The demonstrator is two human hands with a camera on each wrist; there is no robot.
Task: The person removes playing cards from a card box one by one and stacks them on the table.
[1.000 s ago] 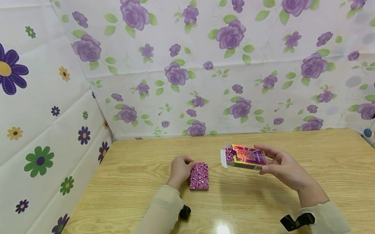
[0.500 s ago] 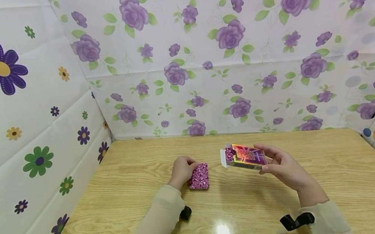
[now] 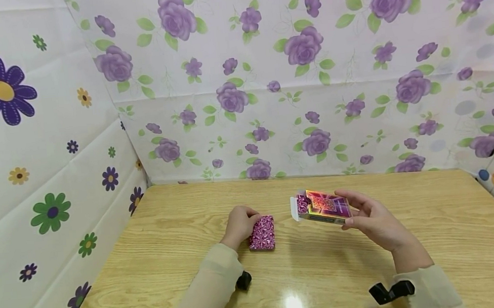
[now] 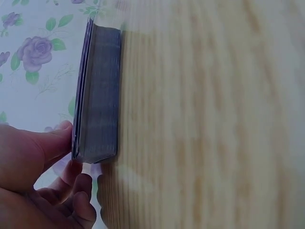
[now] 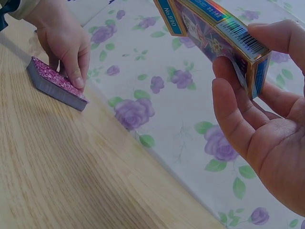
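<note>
A deck of playing cards (image 3: pixel 262 234) with pink-and-white swirled backs lies on the wooden table. My left hand (image 3: pixel 240 224) pinches its far left corner; in the left wrist view the thumb (image 4: pixel 56 138) lies against the top cards. A few of those top cards stand slightly apart from the thick stack (image 4: pixel 101 95). To the right, my right hand (image 3: pixel 376 222) grips the end of a purple-and-gold card box (image 3: pixel 327 206) above the table. The box's white end flap (image 3: pixel 294 208) is folded out toward the deck. Its barcode side (image 5: pixel 240 37) shows in the right wrist view.
Beneath both hands is the light wooden table (image 3: pixel 180 205). A rose-patterned cloth (image 3: pixel 235 125) hangs behind it, and a flower-printed cloth (image 3: pixel 76 190) stands on the left. Black straps with small mounts (image 3: pixel 390 292) sit at the wrists.
The left thumb has shifted slightly toward the right over the deck's far corner, and the deck's far edge looks slightly lower. The right hand and card box have stayed still.
</note>
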